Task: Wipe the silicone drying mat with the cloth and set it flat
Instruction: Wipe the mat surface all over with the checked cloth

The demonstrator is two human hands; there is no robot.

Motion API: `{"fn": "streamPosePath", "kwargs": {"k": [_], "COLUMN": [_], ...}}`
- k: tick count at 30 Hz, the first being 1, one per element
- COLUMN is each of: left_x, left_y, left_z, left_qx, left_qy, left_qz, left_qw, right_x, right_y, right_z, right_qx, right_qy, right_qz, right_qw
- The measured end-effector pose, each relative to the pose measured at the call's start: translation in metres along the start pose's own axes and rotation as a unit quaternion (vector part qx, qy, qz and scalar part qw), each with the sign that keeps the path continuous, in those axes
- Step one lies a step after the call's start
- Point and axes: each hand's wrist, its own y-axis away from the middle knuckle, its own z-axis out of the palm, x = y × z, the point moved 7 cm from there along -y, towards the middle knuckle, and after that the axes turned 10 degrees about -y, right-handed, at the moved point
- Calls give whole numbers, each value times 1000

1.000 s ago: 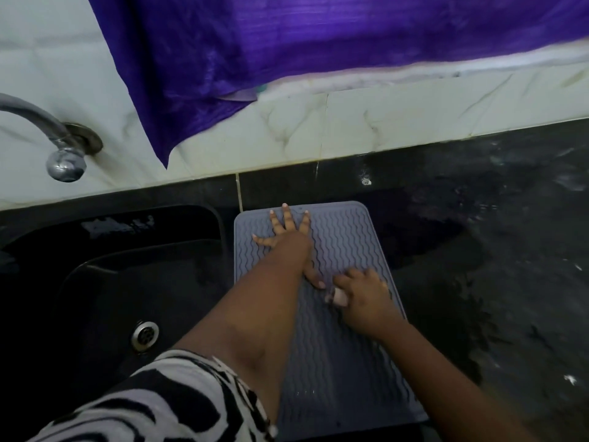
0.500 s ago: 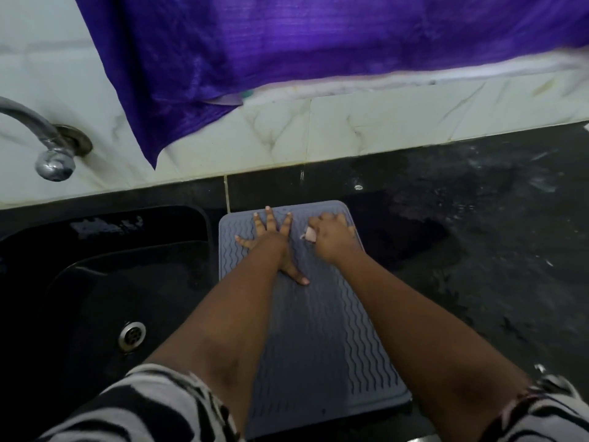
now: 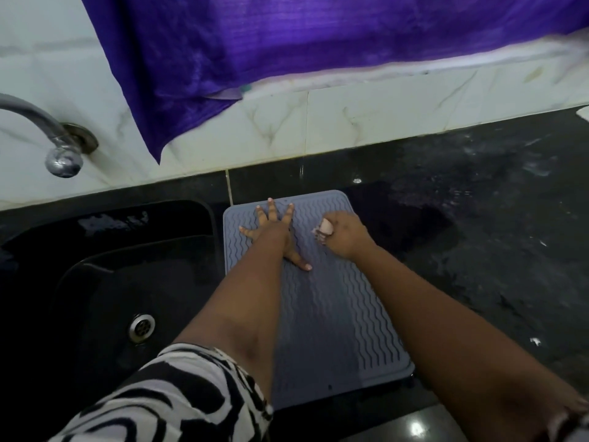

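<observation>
The left hand lay flat, fingers spread, on the mat; the right hand was curled tight round the cloth.

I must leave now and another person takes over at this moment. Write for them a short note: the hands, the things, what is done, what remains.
Left hand: open, fingers spread, pressing the mat's far end.
Right hand: closed on a small bunched cloth, at the far right part of the mat.
Silicone drying mat: lying flat on the dark counter, beside the sink.
Done: mat laid out, wiping under way.
Left: finish wiping, lift both hands, check that it lies flat.
</observation>
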Motion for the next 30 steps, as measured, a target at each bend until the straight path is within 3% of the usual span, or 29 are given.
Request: {"fn": "streamPosePath", "kwargs": {"k": [3,8,11,12,14,16,17,19,22,25,30], "left_x": [-1,0,-1,-2,-2,7,13,22,27,27,29], "left_y": [-4,-9,-7,-5,2,11,17,30,40,39,39], "left_z": [1,3,2,3,5,8,10,23,49,54,48], "left_qx": [3,3,9,10,21,54,70,70,83,99,71], "left_qy": [2,11,10,10,1,-30,-41,-32,-43,-44,-70], "left_qz": [0,-6,1,3,13,61,97,155,159,132,126], "left_qw": [1000,1000,1000,1000,1000,996,992,985,983,985,987], "right_x": [9,12,14,13,8,8,6,-1,6,10,16], "right_y": [15,101,149,156,148,119,101,76,78,114,197], "right_z": [29,34,40,38,21,-4,-10,-1,28,38,45], "right_qx": [-13,14,-40,-62,-72,20,49,22,-14,-4,-63], "right_qy": [80,66,88,56,-127,-184,-133,-38,78,97,119], "right_qz": [7,-44,-45,-44,-8,-15,-23,-28,9,-26,-39], "right_qw": [997,997,994,996,989,983,990,999,997,995,990]}}
